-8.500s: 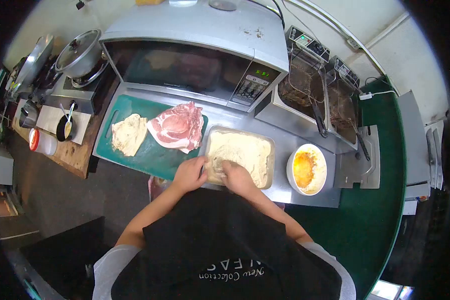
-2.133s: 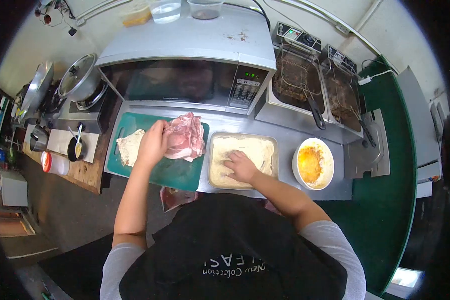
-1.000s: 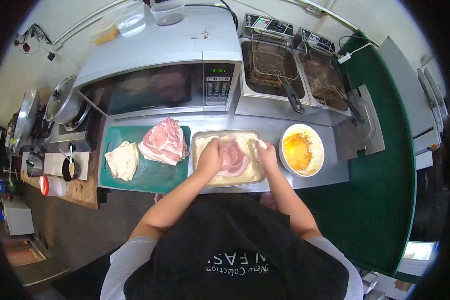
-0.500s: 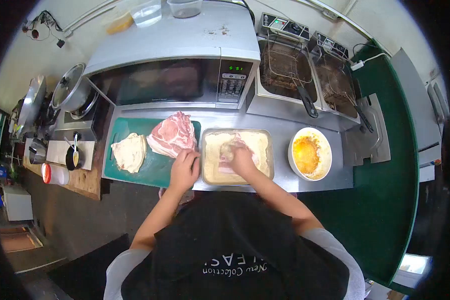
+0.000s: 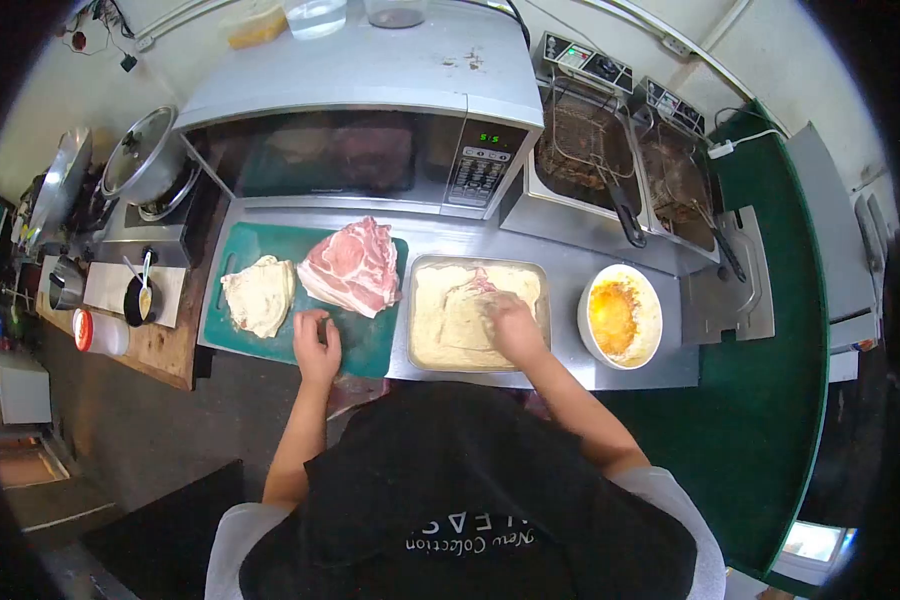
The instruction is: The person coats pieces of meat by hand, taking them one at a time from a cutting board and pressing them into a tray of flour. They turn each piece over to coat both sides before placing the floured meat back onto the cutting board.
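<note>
My left hand rests on the near edge of the green cutting board, fingers loosely bent and apart, holding nothing. Just beyond it on the board lie a raw, pink marbled slice of meat and a pale, flour-coated slice. My right hand is over the right part of a metal tray filled with pale flour. Its fingers are curled and floury, and whatever they hold is hard to see. Under the flour lies another meat slice, with a small pink patch showing.
A white bowl of orange-yellow mixture stands right of the tray. Behind are a microwave and deep fryers with baskets. At left, a lidded pot sits on a stove, near a small black pan and a red-lidded jar.
My left hand has moved left and nearer, away from the raw slice. My right hand has shifted right in the tray, and flour now covers more of the meat there.
</note>
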A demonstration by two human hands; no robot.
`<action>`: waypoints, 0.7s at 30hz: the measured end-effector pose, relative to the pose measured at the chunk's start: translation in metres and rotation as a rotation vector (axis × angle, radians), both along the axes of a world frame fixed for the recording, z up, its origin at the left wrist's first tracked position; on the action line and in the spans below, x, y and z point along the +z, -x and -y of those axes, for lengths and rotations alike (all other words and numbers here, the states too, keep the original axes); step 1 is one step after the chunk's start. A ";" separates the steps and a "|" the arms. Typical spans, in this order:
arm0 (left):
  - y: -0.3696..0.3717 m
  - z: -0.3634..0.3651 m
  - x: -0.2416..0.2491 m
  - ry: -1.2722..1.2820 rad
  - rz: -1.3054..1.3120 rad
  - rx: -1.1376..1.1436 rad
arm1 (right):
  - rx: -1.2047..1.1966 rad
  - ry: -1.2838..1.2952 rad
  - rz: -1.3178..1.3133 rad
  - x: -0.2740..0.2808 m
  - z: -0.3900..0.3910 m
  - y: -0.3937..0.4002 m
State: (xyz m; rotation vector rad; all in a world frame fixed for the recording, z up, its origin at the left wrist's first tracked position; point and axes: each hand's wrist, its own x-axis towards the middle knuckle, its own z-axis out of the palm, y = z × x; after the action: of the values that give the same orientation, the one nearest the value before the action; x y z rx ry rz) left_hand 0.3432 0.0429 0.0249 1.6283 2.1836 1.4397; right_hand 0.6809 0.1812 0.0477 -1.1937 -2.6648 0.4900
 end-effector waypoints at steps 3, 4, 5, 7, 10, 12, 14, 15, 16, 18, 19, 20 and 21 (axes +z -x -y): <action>0.002 -0.001 -0.002 -0.014 0.021 0.029 | 0.028 -0.082 -0.041 -0.010 -0.001 0.004; 0.004 -0.003 -0.006 -0.022 0.009 0.023 | 0.004 -0.112 -0.076 -0.013 -0.002 0.002; 0.005 -0.003 -0.010 -0.031 -0.003 0.020 | -0.081 -0.117 -0.083 -0.016 -0.003 -0.001; 0.002 -0.003 -0.008 -0.033 0.009 0.015 | -0.251 -0.126 -0.097 -0.003 -0.004 0.001; 0.003 -0.004 -0.010 -0.033 0.009 0.010 | -0.268 0.079 -0.036 0.004 -0.017 0.008; 0.005 -0.003 -0.010 -0.019 0.024 0.016 | -0.252 0.058 -0.116 -0.002 -0.026 0.016; 0.003 -0.003 -0.008 0.012 0.064 0.018 | -0.246 0.080 -0.141 -0.008 -0.035 0.023; 0.002 -0.003 -0.009 0.008 0.049 0.011 | -0.248 0.113 -0.126 -0.010 -0.038 0.029; 0.005 -0.003 -0.012 0.003 0.031 0.005 | -0.249 0.146 -0.113 -0.011 -0.041 0.032; 0.006 -0.004 -0.013 -0.008 0.023 -0.002 | -0.260 0.068 -0.188 -0.011 -0.044 0.029; 0.006 -0.004 -0.013 -0.014 0.032 -0.005 | -0.264 0.030 -0.227 -0.011 -0.045 0.028; 0.006 -0.004 -0.013 -0.021 0.043 -0.007 | -0.236 0.005 -0.167 -0.010 -0.046 0.023; 0.006 -0.004 -0.013 -0.022 0.043 -0.007 | -0.208 -0.022 -0.107 -0.010 -0.046 0.013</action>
State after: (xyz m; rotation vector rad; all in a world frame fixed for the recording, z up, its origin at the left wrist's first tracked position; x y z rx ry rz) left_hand 0.3374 0.0467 0.0120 1.5952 2.1447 1.4872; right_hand 0.6675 0.2270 0.0376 -1.3783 -2.4166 0.4740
